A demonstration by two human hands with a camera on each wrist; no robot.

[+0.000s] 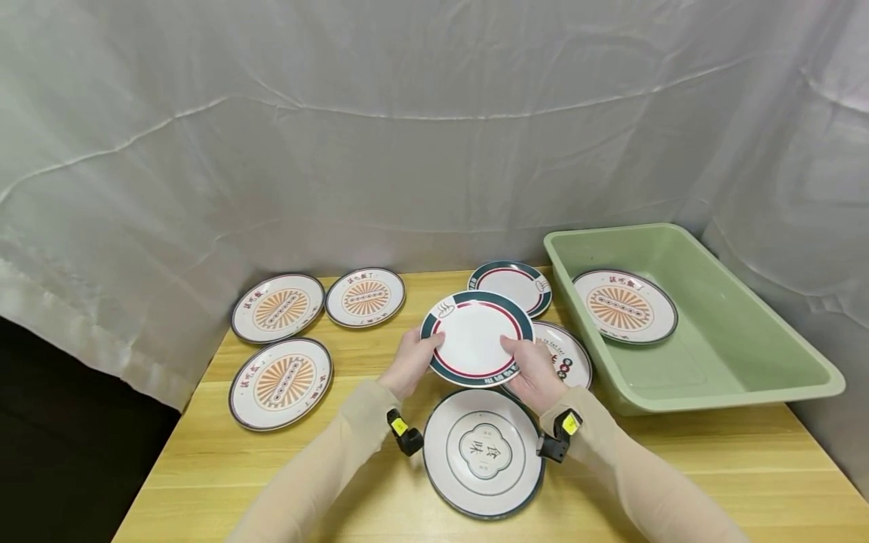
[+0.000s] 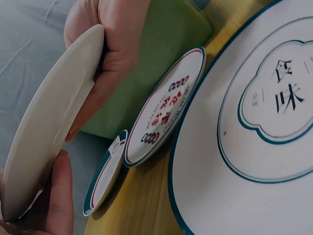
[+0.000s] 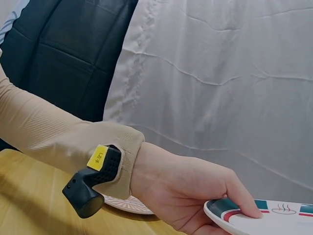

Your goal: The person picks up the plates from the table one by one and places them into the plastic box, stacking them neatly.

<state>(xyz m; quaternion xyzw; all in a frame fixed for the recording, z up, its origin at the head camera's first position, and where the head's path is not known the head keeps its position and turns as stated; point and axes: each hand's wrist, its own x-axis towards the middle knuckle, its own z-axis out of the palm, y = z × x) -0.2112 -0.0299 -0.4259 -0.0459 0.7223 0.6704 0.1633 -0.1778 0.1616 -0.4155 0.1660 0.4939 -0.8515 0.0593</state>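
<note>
Both hands hold one white plate [image 1: 478,339] with a dark green and red rim, lifted above the table. My left hand [image 1: 410,363] grips its left edge, thumb on top and fingers beneath. At the opposite edge my right hand [image 1: 535,371] pinches it the same way. The left wrist view shows the pale underside of this plate [image 2: 54,112] with fingers under it. Below the hands lies a larger white plate [image 1: 483,452] with a flower-shaped centre. Partly hidden behind the right hand is a plate with red characters [image 1: 566,354]. Another green-rimmed plate [image 1: 512,285] lies at the back.
A green plastic tub [image 1: 747,283] stands at the right, with an orange sunburst plate [image 1: 627,308] inside. Three similar sunburst plates, including the front one [image 1: 281,385], lie on the left of the wooden table [image 1: 353,362]. Grey cloth [image 1: 407,173] hangs behind.
</note>
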